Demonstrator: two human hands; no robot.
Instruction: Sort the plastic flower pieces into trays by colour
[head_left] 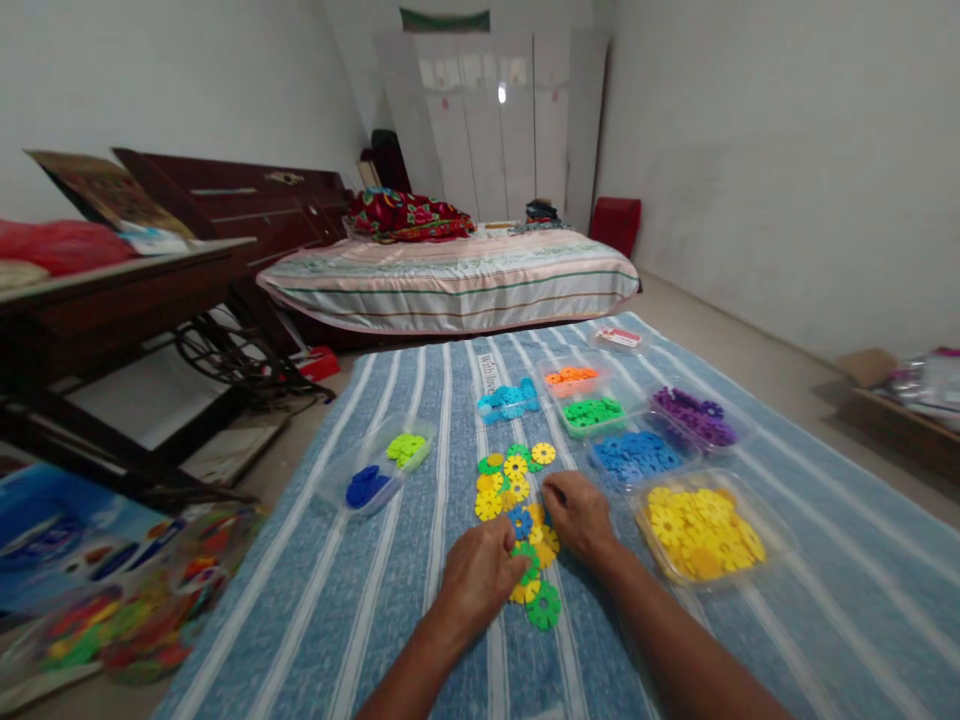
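Yellow, green and blue notched plastic discs, like flower-shaped interlocking pieces, lie in a cluster [489, 505] on the striped cloth between my hands. My left hand [480, 572] is closed at the cluster's left side, its fingertips against a blue notched disc [520, 522]. A green disc [543, 606] lies flat at the near end of the cluster. On the right side, my right hand [581, 515] is curled shut with its fingertips down by the discs. A bit of blue shows beside it, but what its fingers pinch is hidden.
A tub of yellow discs [705, 535] stands right of my right hand. Beyond it are tubs of blue [636, 457], purple [694, 417], green and orange discs [592, 412]. Light blue discs [508, 400] sit farther back. At left, a tub [412, 480] holds dark blue and lime discs.
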